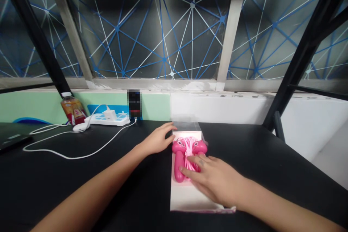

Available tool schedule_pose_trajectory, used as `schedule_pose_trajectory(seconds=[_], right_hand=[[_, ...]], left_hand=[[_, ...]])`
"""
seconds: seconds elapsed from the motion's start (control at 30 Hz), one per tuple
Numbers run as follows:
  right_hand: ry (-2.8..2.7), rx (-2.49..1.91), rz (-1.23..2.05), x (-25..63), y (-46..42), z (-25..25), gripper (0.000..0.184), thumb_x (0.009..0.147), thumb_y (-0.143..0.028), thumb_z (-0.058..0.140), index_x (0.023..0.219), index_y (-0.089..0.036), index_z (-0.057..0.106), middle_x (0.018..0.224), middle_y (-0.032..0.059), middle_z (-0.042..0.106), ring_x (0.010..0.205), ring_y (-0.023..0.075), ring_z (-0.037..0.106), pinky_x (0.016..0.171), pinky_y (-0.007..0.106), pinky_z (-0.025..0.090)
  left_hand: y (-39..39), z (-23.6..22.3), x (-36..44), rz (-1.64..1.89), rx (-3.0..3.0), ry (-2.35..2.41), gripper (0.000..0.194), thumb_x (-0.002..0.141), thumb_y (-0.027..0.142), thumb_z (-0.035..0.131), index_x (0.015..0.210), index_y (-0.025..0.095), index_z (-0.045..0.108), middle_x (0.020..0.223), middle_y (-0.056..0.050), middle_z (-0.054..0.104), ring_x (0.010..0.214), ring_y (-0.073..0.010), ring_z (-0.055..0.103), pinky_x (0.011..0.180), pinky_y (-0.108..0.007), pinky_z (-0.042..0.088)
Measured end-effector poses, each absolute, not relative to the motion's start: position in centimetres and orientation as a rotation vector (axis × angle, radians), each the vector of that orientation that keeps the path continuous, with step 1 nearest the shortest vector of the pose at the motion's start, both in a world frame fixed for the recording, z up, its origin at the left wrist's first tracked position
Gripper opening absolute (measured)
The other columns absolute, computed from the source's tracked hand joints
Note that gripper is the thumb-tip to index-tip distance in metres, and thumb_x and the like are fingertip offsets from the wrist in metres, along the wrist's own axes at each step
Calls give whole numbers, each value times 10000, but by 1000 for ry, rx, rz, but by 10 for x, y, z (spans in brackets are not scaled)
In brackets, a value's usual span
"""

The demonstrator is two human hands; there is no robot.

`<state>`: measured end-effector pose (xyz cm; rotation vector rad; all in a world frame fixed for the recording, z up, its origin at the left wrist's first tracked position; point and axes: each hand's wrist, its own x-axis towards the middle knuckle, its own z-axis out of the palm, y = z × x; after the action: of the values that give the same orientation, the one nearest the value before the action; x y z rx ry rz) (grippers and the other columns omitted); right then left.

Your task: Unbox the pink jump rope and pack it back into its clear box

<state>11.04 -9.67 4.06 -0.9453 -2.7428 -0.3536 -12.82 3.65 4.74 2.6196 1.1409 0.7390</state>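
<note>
A pink jump rope [179, 163] lies in a long white open box [187, 199] on the black table. It has two animal-head handles, with the light pink cord bundled between them. My right hand [214, 177] reaches over the rope from the right, thumb by the left handle and index finger across the cord. Its other fingers bend over the right handle, which they partly hide. At the far left corner of the box is my left hand [157, 138], fingers apart and thumb close to the edge. Clear plastic [187, 126] extends beyond the box's far end.
A drink bottle [73, 108], a white power strip [108, 119] with a charger and a blurred dark device [134, 104] stand along the wall. A white cable [70, 157] loops across the left side. Black frame posts [288, 72] rise at both sides.
</note>
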Motion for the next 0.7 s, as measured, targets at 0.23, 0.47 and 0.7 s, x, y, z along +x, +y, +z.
schedule_pose_trajectory(seconds=[0.23,0.47,0.7], right_hand=[[-2742,-938,-279,108,-109,50,383,984,-278,440,1357,-309,518,1192,114,633,1013,293,650,755,422,567],[-2693,-1044,-403,111,-91,38,490,921,-178,531,1390,-316,493,1345,141,570,1104,331,623,740,424,578],[-2671,-941,-510,105,-104,53,367,953,-182,498,1313,-153,566,1247,185,627,1027,307,631,831,460,539]], left_hand=[[27,61,-125,712,2494,1047,190,839,182,510,998,201,612,1313,-90,607,1134,-241,622,845,-317,553],[-1,72,-125,635,2505,913,219,838,148,482,1007,210,606,1276,-79,609,1155,-215,593,861,-301,553],[-14,73,-121,602,2672,949,336,883,186,488,1202,229,587,1245,-70,633,1111,-237,614,953,-356,502]])
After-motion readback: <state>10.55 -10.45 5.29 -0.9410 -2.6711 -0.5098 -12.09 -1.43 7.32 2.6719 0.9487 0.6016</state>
